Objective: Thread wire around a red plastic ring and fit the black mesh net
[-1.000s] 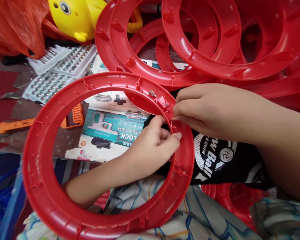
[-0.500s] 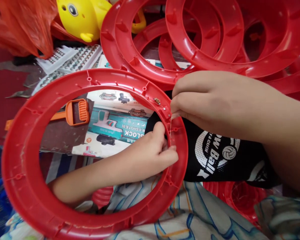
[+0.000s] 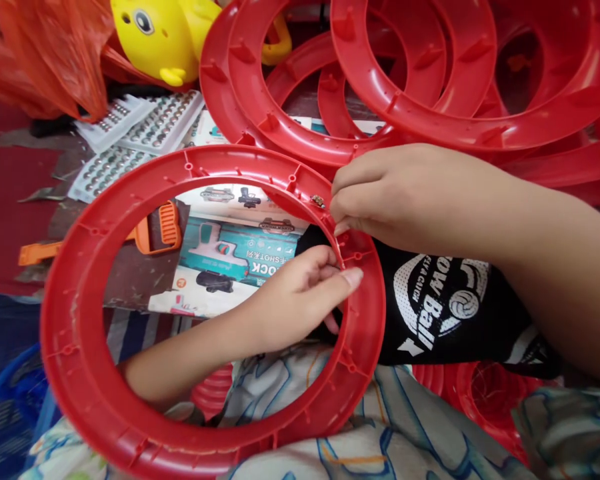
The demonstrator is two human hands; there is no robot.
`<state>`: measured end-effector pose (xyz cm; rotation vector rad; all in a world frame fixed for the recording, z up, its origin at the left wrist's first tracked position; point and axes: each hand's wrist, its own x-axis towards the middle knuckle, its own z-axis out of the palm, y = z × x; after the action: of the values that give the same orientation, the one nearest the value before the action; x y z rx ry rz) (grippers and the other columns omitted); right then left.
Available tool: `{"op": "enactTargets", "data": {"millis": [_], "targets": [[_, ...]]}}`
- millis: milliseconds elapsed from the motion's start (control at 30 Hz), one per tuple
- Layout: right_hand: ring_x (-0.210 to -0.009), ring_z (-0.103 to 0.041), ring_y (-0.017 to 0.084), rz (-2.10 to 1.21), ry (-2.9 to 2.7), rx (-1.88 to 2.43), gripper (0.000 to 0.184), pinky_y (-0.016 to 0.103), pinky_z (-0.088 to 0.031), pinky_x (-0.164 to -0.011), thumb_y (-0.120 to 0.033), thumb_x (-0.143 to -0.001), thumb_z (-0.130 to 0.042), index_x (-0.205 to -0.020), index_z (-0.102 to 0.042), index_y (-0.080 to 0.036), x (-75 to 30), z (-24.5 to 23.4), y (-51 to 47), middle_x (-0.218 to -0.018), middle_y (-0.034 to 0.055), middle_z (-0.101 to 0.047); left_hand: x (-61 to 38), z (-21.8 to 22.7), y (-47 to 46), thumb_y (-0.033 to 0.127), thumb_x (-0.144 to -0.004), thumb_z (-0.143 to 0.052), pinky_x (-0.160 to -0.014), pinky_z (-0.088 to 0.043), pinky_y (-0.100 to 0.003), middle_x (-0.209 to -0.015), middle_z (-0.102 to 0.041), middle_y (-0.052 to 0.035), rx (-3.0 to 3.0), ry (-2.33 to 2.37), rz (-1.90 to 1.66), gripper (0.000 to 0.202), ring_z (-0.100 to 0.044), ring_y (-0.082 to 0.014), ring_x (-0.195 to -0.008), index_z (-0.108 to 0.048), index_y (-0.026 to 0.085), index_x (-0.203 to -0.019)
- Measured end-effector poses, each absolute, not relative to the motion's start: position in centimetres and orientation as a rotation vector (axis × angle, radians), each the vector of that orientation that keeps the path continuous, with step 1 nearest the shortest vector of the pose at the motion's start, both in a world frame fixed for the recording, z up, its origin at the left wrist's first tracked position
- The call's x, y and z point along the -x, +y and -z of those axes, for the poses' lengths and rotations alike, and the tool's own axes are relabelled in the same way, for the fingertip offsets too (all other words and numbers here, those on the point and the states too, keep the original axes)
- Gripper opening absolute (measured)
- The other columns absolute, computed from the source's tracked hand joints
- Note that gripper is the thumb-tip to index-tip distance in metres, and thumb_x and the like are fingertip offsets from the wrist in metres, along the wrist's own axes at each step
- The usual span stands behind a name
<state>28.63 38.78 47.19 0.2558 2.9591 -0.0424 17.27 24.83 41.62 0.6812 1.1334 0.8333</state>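
A large red plastic ring [image 3: 80, 293] with ribs and screw posts leans across my lap, its hollow side facing me. My left hand [image 3: 305, 293] reaches through the ring's opening. Its thumb presses on the inner edge at the right, and the fingers curl beneath, gripping the rim. Just above it, my right hand [image 3: 405, 193] is closed in a pinch over the channel. A thin pale strand [image 3: 338, 252] runs down from those fingertips toward my left thumb. Beside the right fingertips, a tiny metallic part [image 3: 318, 201] lies in the channel.
More red rings [image 3: 300, 137] are heaped at the back right. White trays of small metal parts [image 3: 155, 123] sit at the back left, near a yellow toy [image 3: 163, 43] and an orange bag [image 3: 45, 53]. An orange plastic piece [image 3: 160, 228] lies beside a printed box [image 3: 220, 250].
The ring has shifted slightly right. My left hand has moved up, its thumb now flatter over the rim. My right fingertips have shifted slightly left, and less of the strand shows.
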Motion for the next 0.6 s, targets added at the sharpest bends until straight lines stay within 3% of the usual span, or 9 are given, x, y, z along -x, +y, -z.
{"op": "enactTargets", "data": {"millis": [100, 233, 433, 600], "targets": [[-0.069, -0.047, 0.011, 0.057, 2.928, -0.264, 0.006, 0.026, -0.029, -0.058, -0.015, -0.088, -0.061, -0.083, -0.065, -0.014, -28.5, -47.5, 38.7, -0.089, 0.0012, -0.062, -17.2, -41.5, 25.5, 0.036, -0.085, -0.061, -0.051, -0.055, -0.022, -0.065, -0.063, 0.0007, -0.617, 1.095, -0.841, 0.023, -0.065, -0.0127, -0.058, -0.052, 0.016, -0.079], [-0.066, -0.045, 0.011, 0.04, 2.915, -0.268, 0.006, 0.026, -0.027, -0.057, -0.013, -0.085, -0.063, -0.079, -0.064, -0.014, -28.3, -47.4, 38.6, -0.086, 0.0017, -0.062, -17.1, -41.3, 26.1, 0.038, -0.078, -0.069, -0.041, -0.052, -0.02, -0.06, -0.062, 0.0032, -0.576, 1.112, -0.811, 0.029, -0.061, -0.0113, -0.047, -0.051, 0.016, -0.08], [-0.07, -0.052, 0.015, -0.026, 3.033, -0.204, 0.013, 0.027, -0.034, -0.061, -0.017, -0.088, -0.055, -0.078, -0.064, -0.015, -28.7, -46.7, 38.9, -0.08, 0.004, -0.062, -17.3, -41.2, 26.6, 0.026, -0.085, -0.053, -0.036, -0.047, -0.018, -0.049, -0.058, 0.0054, -0.699, 1.202, -0.74, 0.012, -0.057, -0.0108, -0.038, -0.048, 0.019, -0.076], [-0.072, -0.055, 0.015, -0.019, 3.098, -0.221, 0.021, 0.028, -0.037, -0.064, -0.016, -0.09, -0.046, -0.077, -0.063, -0.014, -29.0, -46.3, 39.0, -0.081, 0.0045, -0.062, -16.8, -41.5, 26.9, 0.02, -0.08, -0.048, -0.037, -0.044, -0.015, -0.048, -0.056, 0.0043, -0.796, 1.199, -0.632, 0.013, -0.054, -0.0085, -0.038, -0.05, 0.018, -0.068]]}}
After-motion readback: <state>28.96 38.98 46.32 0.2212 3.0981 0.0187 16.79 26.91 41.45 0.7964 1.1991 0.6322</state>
